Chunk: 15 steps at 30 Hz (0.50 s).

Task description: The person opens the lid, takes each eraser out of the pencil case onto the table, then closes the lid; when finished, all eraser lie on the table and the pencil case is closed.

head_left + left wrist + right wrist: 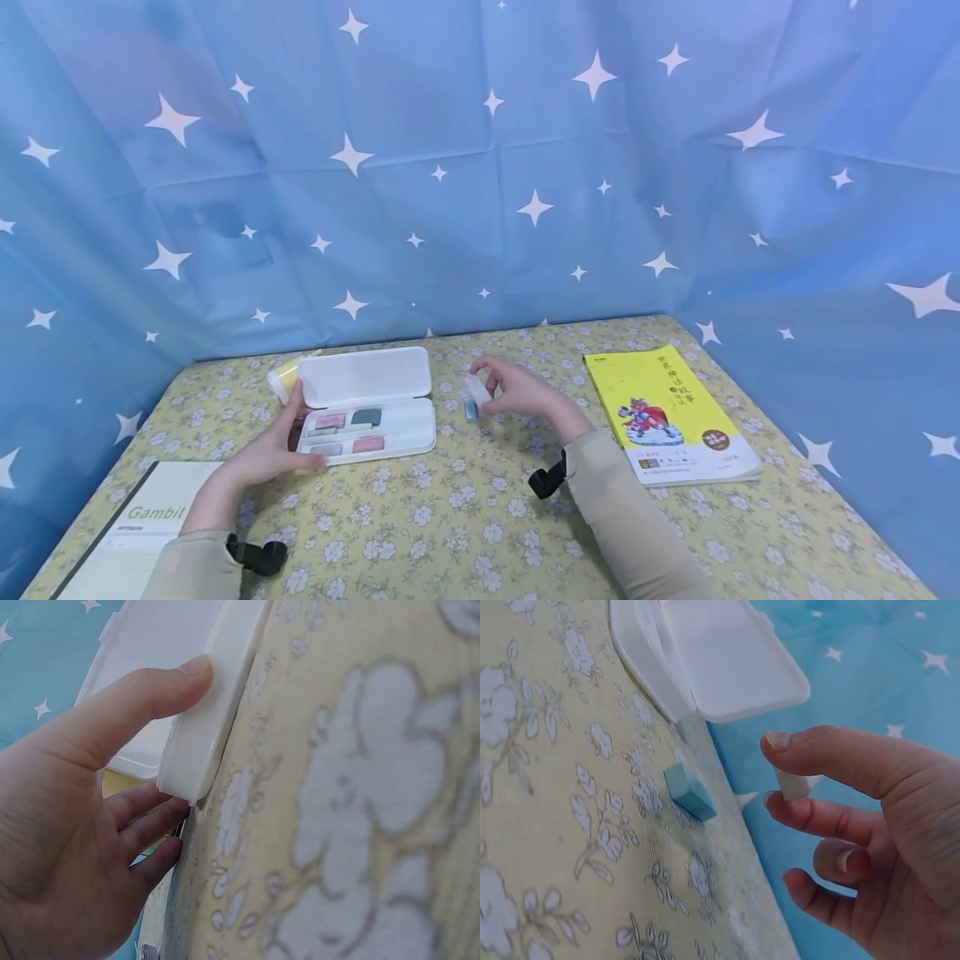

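Note:
An opened white pencil case (406, 429) lies on the table, its lid (367, 377) tipped back, with several small pink, grey and dark blocks inside. My left hand (258, 454) grips the case's left end. In the left wrist view its thumb (169, 690) presses the front wall and the other fingers reach round the end. My right hand (519, 392) pinches a small white block, perhaps an eraser (792, 784), between thumb and fingers, raised off the table. Just below it, a small light blue block (688, 793) rests on the cloth, apart from the fingers.
A yellow book (660, 417) lies at the right of the flowered tablecloth (450, 525). At the front left is a notebook (150, 508). Behind the left hand sits a yellow and white object (283, 378), partly hidden by the case. A blue star-patterned curtain (450, 208) closes off the back and sides.

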Each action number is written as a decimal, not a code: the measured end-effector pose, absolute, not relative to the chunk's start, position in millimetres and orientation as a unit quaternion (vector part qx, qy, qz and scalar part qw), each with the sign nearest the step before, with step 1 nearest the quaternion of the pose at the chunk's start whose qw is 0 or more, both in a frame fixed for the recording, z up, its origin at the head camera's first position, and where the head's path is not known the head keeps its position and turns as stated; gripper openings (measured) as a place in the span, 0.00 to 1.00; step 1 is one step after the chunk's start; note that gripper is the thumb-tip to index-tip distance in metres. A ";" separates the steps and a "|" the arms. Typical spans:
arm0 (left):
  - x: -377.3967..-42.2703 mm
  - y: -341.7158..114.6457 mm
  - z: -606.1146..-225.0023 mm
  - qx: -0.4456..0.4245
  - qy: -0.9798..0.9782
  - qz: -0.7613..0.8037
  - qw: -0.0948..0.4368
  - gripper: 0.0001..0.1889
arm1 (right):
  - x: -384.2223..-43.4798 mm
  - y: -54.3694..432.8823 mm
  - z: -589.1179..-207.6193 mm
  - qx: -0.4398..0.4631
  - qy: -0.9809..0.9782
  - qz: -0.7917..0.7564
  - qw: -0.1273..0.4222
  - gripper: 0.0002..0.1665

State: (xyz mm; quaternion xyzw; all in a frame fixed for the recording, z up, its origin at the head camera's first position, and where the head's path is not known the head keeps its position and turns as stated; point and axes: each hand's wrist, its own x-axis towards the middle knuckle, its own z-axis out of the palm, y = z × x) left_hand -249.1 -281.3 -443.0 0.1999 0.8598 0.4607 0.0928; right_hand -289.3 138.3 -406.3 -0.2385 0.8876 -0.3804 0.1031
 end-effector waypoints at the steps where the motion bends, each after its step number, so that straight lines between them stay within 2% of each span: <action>1: -249.2 -281.6 -443.0 0.200 0.861 0.459 0.092 0.68 | -289.5 140.1 -407.6 -0.237 0.887 -0.383 0.099 0.33; 15: -248.6 -282.2 -442.7 0.210 0.867 0.443 0.083 0.67 | -288.3 152.2 -415.6 -0.202 0.884 -0.417 0.068 0.34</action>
